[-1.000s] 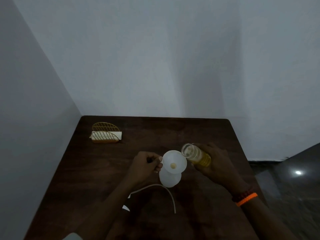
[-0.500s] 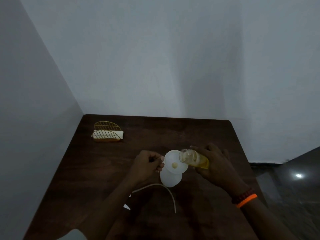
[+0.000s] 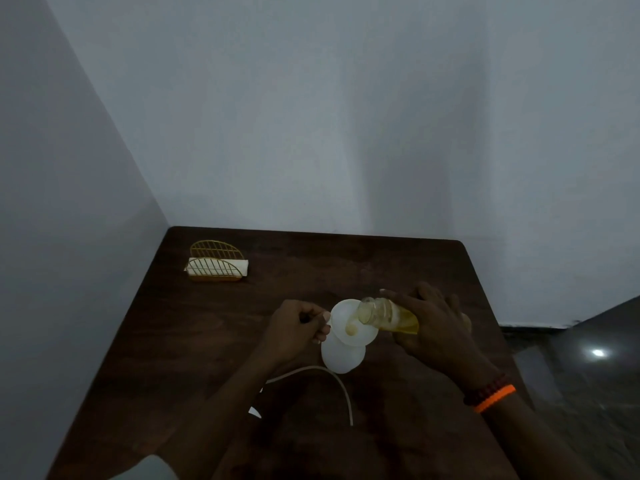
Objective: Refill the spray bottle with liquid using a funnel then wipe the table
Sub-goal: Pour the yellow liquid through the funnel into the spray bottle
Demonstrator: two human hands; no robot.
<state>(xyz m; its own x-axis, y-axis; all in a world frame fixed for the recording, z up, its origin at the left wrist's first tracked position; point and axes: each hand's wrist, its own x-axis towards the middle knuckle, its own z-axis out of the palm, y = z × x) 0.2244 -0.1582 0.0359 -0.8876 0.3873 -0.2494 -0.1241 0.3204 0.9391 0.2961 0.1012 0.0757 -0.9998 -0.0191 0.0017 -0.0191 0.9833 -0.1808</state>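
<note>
Near the middle of the dark wooden table (image 3: 214, 341) we see a white bottle (image 3: 341, 358) standing upright with a white funnel (image 3: 349, 323) seated in its mouth. Our left hand (image 3: 294, 332) sits just beside the funnel's left rim, its fingers curled together; the fingertips touch the rim, and whether they pinch it or only steady it we cannot tell. Our right hand (image 3: 436, 327) grips a clear flask (image 3: 386, 313), fingers wrapped over its back half, and holds it tipped nearly flat with its open mouth over the funnel's right side. Yellow liquid lies along the lower side of the flask, and a small pale-yellow pool (image 3: 351, 329) sits at the bottom of the funnel, over the hole. How much liquid the white bottle holds is hidden by its opaque wall. A thin white tube (image 3: 332, 379) curves across the table toward the near edge, its left end hidden under our left forearm. By the far left corner stands a gold wire holder (image 3: 216, 263) with white napkins (image 3: 239, 266) folded inside it. On our right wrist we wear an orange band (image 3: 495, 398) beside a dark beaded one.
</note>
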